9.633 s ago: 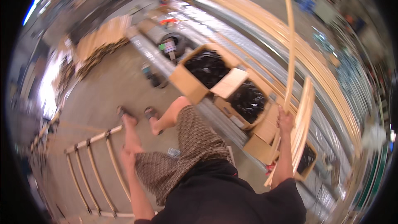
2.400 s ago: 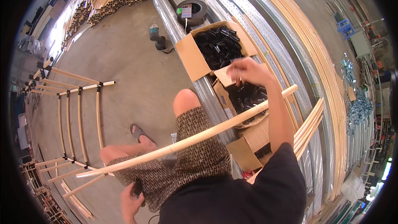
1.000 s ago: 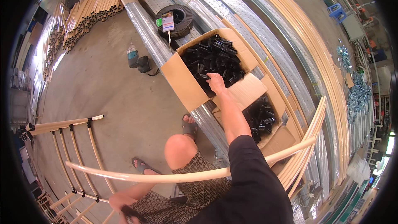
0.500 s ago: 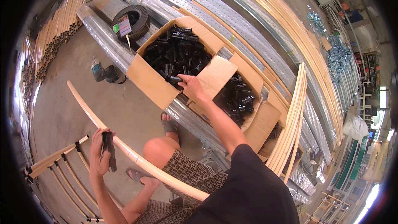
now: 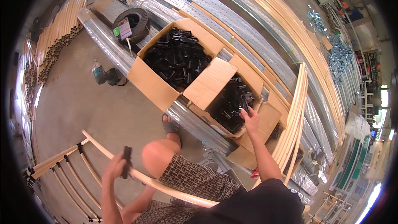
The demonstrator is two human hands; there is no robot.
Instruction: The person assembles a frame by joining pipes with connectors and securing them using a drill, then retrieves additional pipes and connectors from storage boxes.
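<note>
My left hand [image 5: 114, 166] is closed around a black plastic piece [image 5: 126, 161], held upright against a long cream-coloured tube [image 5: 151, 181]. The tube slants from the left down across my lap. My right hand [image 5: 251, 121] reaches over the farther-right cardboard box [image 5: 213, 120], its fingers pinched on a black plastic fitting [image 5: 245, 104]. Many black fittings [image 5: 226, 114] lie loose in that box. A second open cardboard box [image 5: 153, 81] to the left is filled with similar black fittings [image 5: 176, 58]. The fitting's exact shape is partly hidden by my fingers.
A cream tube frame with black joints [image 5: 78, 157] lies at lower left. Tubes [image 5: 294, 120] lean beside the boxes at right. A dark spool [image 5: 132, 23], a cordless drill [image 5: 112, 76] and plastic-wrapped metal profiles [image 5: 107, 43] lie beyond. Stacked tubes [image 5: 58, 37] stand at far left.
My right hand has moved from the left box rightward to the other box. My left hand, with the tube and black piece, has shifted down and to the right.
</note>
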